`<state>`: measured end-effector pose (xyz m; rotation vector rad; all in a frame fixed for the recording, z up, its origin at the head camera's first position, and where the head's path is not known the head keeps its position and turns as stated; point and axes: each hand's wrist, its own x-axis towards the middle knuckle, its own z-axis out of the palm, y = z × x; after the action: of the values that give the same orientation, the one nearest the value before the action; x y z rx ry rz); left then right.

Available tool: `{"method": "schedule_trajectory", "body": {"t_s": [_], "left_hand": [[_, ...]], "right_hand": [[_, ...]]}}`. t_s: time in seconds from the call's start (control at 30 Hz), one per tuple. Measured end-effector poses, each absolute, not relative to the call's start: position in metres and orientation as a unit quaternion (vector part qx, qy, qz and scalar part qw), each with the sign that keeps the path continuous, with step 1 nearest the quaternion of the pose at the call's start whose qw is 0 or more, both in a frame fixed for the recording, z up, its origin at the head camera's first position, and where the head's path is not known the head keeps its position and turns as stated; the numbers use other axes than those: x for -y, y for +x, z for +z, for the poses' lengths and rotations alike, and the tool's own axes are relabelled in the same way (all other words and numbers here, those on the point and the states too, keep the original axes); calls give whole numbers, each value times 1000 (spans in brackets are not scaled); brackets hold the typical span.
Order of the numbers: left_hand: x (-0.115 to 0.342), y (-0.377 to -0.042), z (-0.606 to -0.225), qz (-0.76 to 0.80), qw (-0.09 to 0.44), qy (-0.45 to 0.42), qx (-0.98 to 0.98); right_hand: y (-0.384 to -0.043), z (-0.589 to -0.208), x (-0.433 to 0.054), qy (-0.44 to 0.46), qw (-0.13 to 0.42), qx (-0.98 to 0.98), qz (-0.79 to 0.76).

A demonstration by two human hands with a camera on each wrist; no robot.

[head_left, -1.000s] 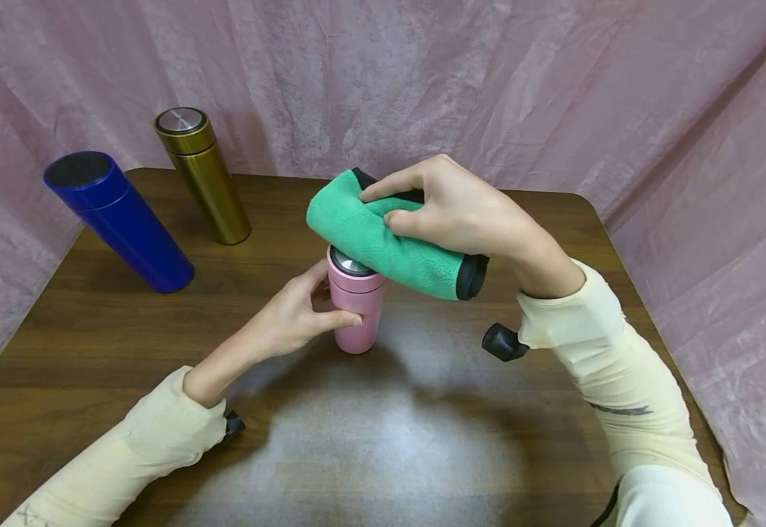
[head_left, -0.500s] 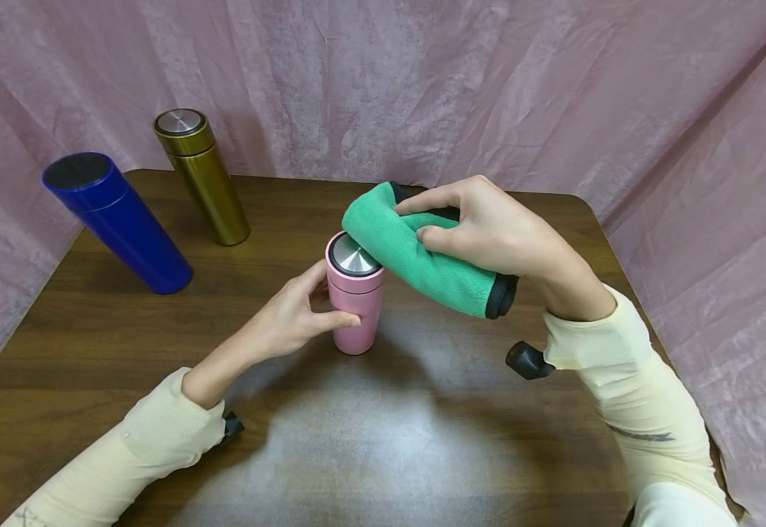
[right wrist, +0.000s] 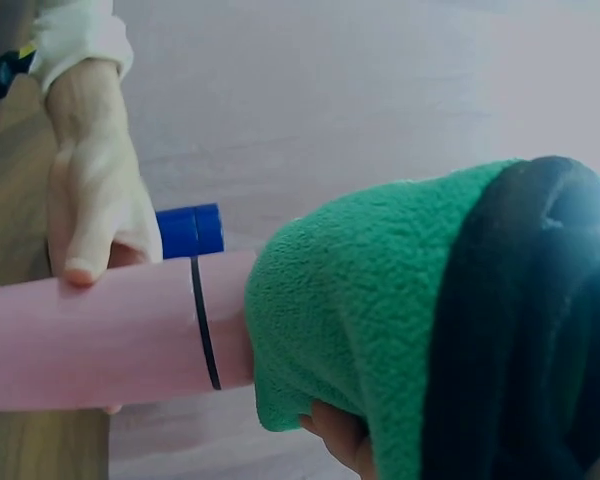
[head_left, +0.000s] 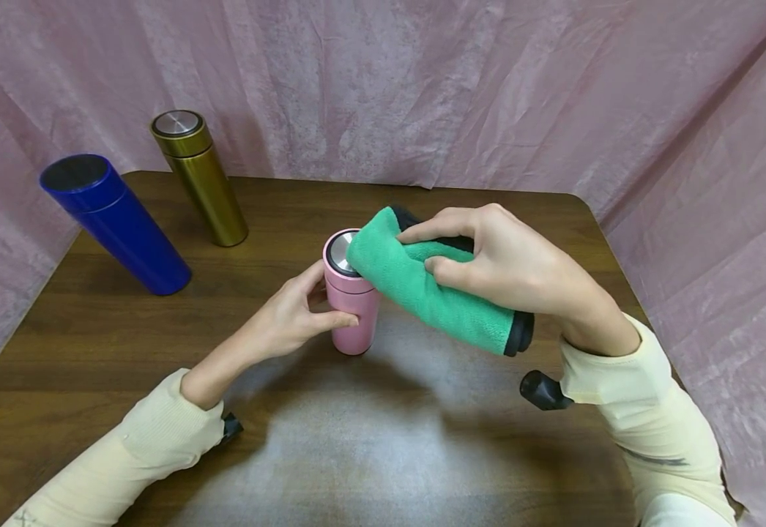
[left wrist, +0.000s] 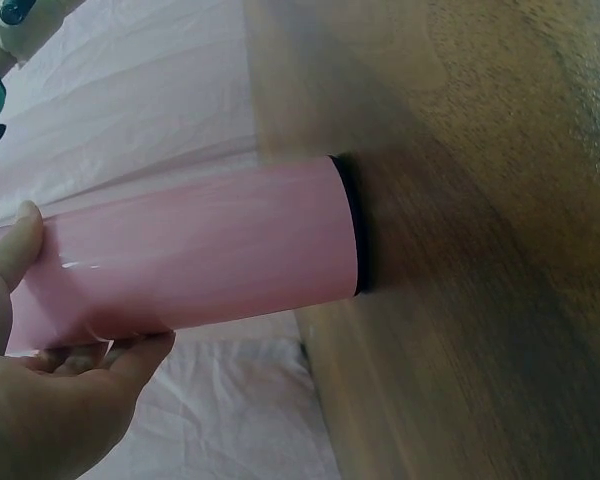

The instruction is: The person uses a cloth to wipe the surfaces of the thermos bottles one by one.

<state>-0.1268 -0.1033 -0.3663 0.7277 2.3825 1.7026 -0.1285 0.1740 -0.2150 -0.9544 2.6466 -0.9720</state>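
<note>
A pink thermos bottle with a silver-topped lid stands upright on the table. My left hand grips its body from the left, thumb across the front and fingers behind; the left wrist view shows the bottle's dark base on the wood. In my right hand is a folded green cloth with black edging, pinched between thumb and fingers. The cloth's left end lies against the right side of the lid and covers part of the silver top. In the right wrist view the cloth hides the lid's end.
A blue bottle and a gold bottle stand at the back left of the wooden table. Behind the table's far edge hangs a pink curtain, which also runs along the right side.
My right hand has moved right and toward me with the cloth, which first lay over the lid's top and now meets its right side. The left hand and bottle have stayed nearly still.
</note>
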Motion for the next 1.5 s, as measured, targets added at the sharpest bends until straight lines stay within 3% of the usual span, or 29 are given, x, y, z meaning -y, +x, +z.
{"method": "schedule_trajectory", "body": {"t_s": [0.63, 0.83, 1.37, 1.5], "left_hand": [[108, -126, -369, 583, 92, 261, -764], [108, -127, -368, 602, 112, 258, -747], [104, -127, -368, 565, 56, 249, -785], [103, -127, -369, 570, 49, 250, -781]], "right_hand": [[-126, -205, -136, -421, 58, -854, -300], [-138, -197, -119, -396, 79, -871, -279], [-184, -202, -127, -305, 105, -895, -308], [-186, -208, -136, -297, 67, -890, -339]]}}
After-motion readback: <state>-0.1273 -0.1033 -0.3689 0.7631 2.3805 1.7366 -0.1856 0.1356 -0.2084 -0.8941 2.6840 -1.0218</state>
